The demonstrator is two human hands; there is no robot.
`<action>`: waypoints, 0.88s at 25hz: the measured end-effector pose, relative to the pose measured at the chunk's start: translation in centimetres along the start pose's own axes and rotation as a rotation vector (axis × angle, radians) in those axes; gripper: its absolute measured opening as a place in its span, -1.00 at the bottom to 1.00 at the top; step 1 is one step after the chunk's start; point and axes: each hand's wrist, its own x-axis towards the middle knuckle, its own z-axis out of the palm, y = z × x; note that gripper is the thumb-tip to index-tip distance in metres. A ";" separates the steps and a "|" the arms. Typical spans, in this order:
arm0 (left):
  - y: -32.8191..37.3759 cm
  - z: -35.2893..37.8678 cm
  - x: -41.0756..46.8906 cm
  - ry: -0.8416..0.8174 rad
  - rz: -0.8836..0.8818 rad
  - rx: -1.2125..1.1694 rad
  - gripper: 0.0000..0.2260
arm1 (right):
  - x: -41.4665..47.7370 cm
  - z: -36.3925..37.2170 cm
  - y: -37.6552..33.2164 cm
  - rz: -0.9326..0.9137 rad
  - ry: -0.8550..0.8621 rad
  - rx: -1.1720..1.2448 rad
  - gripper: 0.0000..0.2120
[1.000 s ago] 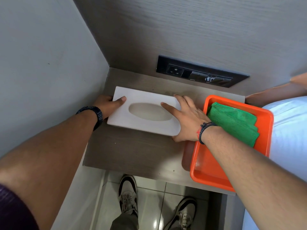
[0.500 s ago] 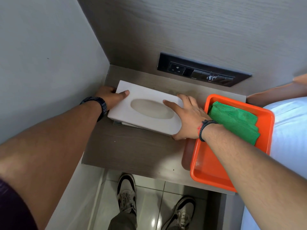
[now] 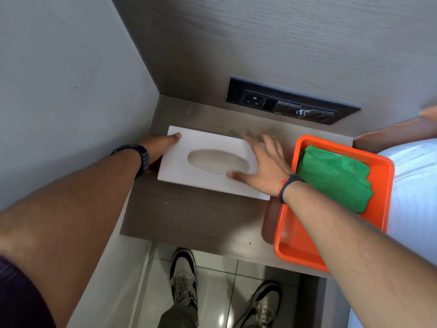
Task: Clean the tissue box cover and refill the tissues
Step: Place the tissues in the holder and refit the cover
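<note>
While the white tissue box cover (image 3: 208, 163) lay flat on the wooden shelf (image 3: 189, 216) against the left wall, the head view showed the left hand (image 3: 160, 147) gripping its left end, thumb on top, other fingers hidden. The right hand (image 3: 262, 162), blurred, hovered at the right end with fingers spread. The green cloth (image 3: 335, 176) sat folded in the orange tray (image 3: 293, 245), so cleaning looked unstarted and no refill tissues showed. The wall and the tray hemmed in the cover's ends; free shelf lay toward the person.
</note>
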 end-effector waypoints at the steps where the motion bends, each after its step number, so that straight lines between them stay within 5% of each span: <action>1: -0.1 0.2 0.1 0.014 -0.001 -0.005 -0.51 | 0.4 0.3 -0.4 0.122 0.098 0.132 -0.03; 3: -0.3 0.6 0.4 0.027 0.055 0.039 -0.56 | 1.3 0.6 -0.7 0.397 0.211 0.348 -0.08; 6: -0.2 1.0 1.1 0.024 0.157 0.002 -0.67 | 2.1 0.8 0.4 0.580 0.121 0.577 -0.10; 13: 0.6 0.8 2.1 0.070 0.151 0.041 -0.26 | 3.1 0.3 1.5 0.591 0.131 0.653 -0.05; 19: 1.1 0.7 2.7 0.092 0.169 0.001 -0.22 | 3.6 0.2 2.2 0.562 0.171 0.713 0.01; 22: 1.0 0.7 2.8 0.104 0.186 -0.050 -0.28 | 3.8 0.3 2.8 0.505 0.210 0.782 -0.34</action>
